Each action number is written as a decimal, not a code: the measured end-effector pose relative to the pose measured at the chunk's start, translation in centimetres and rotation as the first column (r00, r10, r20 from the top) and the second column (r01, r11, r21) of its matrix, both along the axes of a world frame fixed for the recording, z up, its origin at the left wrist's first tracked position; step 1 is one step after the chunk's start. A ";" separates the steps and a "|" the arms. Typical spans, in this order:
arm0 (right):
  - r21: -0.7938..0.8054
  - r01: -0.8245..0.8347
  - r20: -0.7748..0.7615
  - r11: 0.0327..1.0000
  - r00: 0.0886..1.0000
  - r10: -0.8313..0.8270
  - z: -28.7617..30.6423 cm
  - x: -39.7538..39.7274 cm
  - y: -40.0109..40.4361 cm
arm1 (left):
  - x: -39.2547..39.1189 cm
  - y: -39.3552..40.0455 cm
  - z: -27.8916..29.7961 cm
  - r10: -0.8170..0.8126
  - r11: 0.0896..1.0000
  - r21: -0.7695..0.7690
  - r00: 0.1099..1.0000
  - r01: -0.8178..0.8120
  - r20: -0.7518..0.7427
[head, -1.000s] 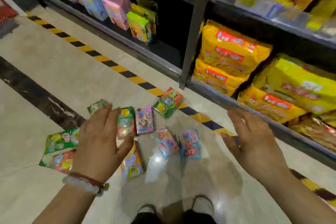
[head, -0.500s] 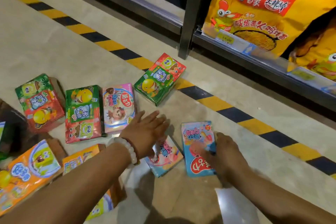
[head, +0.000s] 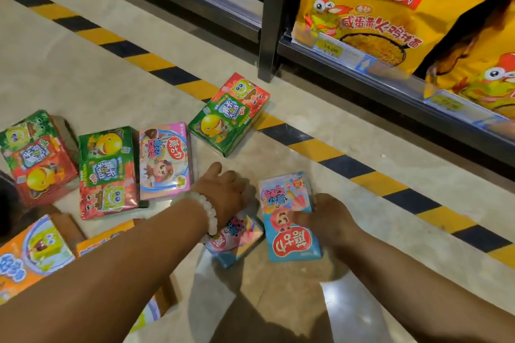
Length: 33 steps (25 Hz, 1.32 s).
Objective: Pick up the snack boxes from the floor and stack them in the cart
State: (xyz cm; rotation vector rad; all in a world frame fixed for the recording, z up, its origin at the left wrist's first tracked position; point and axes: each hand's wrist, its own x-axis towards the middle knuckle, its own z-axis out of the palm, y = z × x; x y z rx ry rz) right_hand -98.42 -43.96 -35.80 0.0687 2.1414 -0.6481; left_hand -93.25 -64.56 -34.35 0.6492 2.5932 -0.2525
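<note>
Lower centre: a light-blue snack box flat on the floor is gripped at its edge by the right hand, fingers curled round. A tilted pink-blue box beside it is gripped by the left hand. More boxes are scattered left.

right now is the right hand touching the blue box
Touching. The head view shows the right hand on the blue box, thumb lying across its printed face and fingers curled round its right edge, with no gap between them.
</note>
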 end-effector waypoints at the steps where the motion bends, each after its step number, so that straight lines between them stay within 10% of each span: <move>1: -0.048 0.061 0.018 0.997 0.998 -0.060 0.3 -0.2 0.0 | 0.4 -0.5 0.2 -0.003 1.000 0.026 0.998 0.005 -0.056; 6: -0.287 0.474 0.260 0.833 0.875 -0.408 4.5 -1.1 0.1 | 1.3 -2.8 2.2 0.306 0.911 0.245 0.942 -0.331 0.134; 11: -0.377 0.528 0.234 0.761 0.849 -0.474 16.4 -0.2 1.2 | 3.5 -6.3 13.1 0.751 0.423 0.241 0.487 -0.873 0.445; 20: -0.507 0.498 0.242 0.703 0.866 -0.438 50.3 1.7 1.4 | 10.1 -6.4 48.5 0.801 -0.151 0.471 0.172 -0.869 0.574; 33: -0.642 0.562 0.170 0.521 0.767 -0.619 77.1 13.5 5.1 | 14.4 -3.1 76.9 0.547 -0.439 0.668 0.411 -0.601 0.729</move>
